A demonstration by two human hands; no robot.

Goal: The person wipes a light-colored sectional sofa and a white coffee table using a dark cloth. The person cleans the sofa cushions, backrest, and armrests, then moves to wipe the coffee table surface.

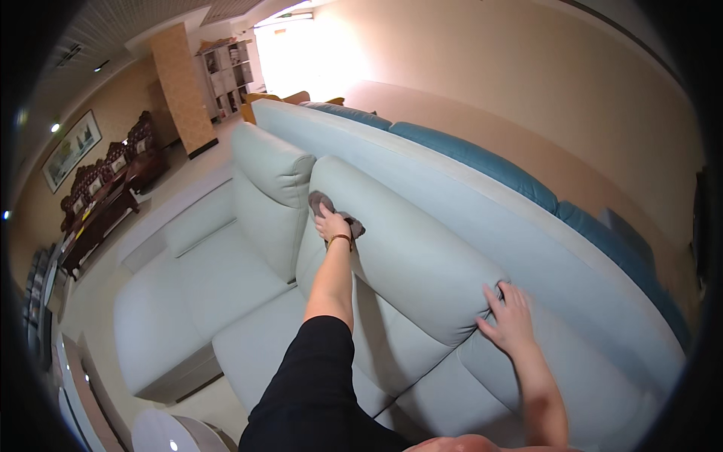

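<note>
My left hand point(333, 224) presses a bunched brown cloth point(321, 200) against the left end of a padded back cushion point(418, 243) on a pale grey-green sofa. Part of the cloth sticks out beyond the wrist, which wears a reddish-brown bracelet point(339, 238). At the cushion's right end, my right hand point(508, 319) rests with spread fingers on the corner, near the gap beside the neighbouring cushion. It holds no object. The seat point(243, 271) of the sofa stretches below and to the left.
Behind the sofa's back point(452, 186) runs a blue-green sofa point(474, 155). A round glossy table point(169, 432) stands at the lower left. Farther left are a dark carved wooden sofa point(121, 164) and a low dark table point(99, 229). A wallpapered pillar point(181, 90) and a shelf unit point(227, 79) stand beyond.
</note>
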